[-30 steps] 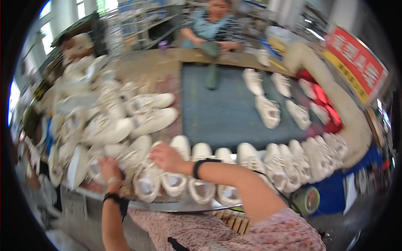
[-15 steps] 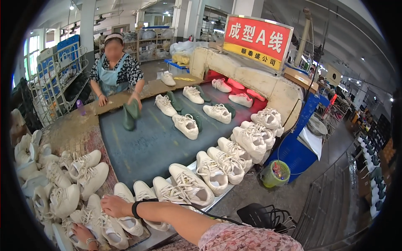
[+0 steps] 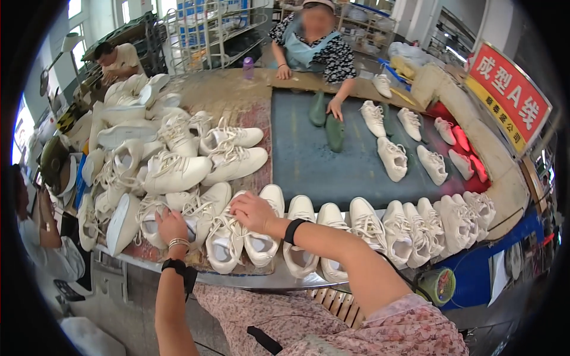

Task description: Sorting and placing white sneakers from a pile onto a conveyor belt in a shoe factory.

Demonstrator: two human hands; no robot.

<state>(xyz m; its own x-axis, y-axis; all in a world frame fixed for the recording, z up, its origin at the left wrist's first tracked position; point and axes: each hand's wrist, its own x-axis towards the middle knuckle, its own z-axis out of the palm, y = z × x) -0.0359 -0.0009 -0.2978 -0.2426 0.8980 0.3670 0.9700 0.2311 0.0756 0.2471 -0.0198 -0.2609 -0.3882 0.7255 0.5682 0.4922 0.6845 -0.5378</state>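
Observation:
My left hand [image 3: 172,228] is at a cream lace-up sneaker [image 3: 152,224] near the table's front edge, its fingers closed at the shoe's collar. To the right, my right hand [image 3: 254,212] curls over the laces of another cream sneaker [image 3: 262,246], which stands beside a matching sneaker [image 3: 224,244], toes pointing away from me. My fingertips are partly hidden among the laces. A heap of cream sneakers [image 3: 178,172] lies to the left and beyond my hands. Along the front edge, a row of sneakers [image 3: 366,222] runs off to the right.
Across the dark conveyor belt [image 3: 320,169], a co-worker's hand [image 3: 336,109] touches a green shoe last [image 3: 335,133]; another green last [image 3: 317,110] lies beside it. Sneakers and lasts sit toward the red-lit tunnel [image 3: 442,113]. A green basket [image 3: 438,285] stands below at right.
My view has swung left, showing more of the heap and two people at left. The co-worker's two green lasts, together before, now lie apart on the belt. My hands remain among the front sneakers.

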